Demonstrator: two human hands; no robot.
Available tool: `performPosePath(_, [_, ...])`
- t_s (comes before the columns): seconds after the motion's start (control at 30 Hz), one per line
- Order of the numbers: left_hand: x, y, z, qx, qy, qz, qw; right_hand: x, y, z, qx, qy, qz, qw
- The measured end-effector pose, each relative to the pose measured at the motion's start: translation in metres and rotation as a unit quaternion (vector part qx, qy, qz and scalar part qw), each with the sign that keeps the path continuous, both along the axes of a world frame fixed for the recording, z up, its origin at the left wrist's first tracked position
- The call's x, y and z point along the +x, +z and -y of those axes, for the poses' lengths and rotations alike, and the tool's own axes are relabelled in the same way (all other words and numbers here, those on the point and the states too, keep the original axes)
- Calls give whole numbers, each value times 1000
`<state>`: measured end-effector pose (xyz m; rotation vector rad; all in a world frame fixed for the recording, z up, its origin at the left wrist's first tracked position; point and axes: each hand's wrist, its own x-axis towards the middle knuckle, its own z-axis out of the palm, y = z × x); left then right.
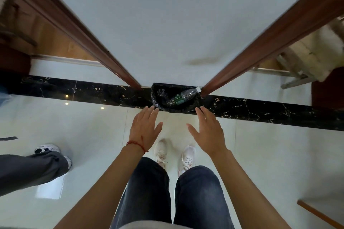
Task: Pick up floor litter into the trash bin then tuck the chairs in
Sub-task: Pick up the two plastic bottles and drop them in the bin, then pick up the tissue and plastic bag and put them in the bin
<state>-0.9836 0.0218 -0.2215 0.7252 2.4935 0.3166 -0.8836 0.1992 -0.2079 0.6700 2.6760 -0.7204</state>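
A trash bin lined with a black bag stands on the floor against a white wall, between two brown door frames. A clear plastic bottle with a green label and white cap lies slanted inside it. My left hand and my right hand hover just in front of the bin, palms down, fingers spread, holding nothing. A red string bracelet circles my left wrist. No chair is clearly in view.
A black marble strip crosses the pale tiled floor at the bin. Another person's grey trouser leg and sneaker stand at the left. A metal-framed piece of furniture sits in the right doorway. A wooden edge shows at bottom right.
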Motion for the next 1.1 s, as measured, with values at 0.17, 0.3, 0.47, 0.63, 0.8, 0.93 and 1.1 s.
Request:
performPosePath(0.17, [20,38,-9,5,6,-32,999,20,41,-7,20,7,-28,999])
performPosePath(0.3, [31,71,-16,10,-5,-46,999,35,69,-15,27,31,-21,999])
performPosePath(0.47, [33,116,-29,2,-28,-97,995,51,105,-28,58,21,-37,997])
performPosePath(0.63, [36,152,-46,22,-70,-150,986,70,136,-41,83,-16,-92,992])
performPosePath(0.8, [39,171,-66,26,-123,-162,979,88,155,-54,103,-44,-106,988])
performPosePath(0.93, [35,183,-91,53,-175,-163,969,96,163,-62,120,-90,-105,983])
performPosePath(1.1, [19,189,-122,68,-260,-164,949,107,172,-69,134,-189,-105,967])
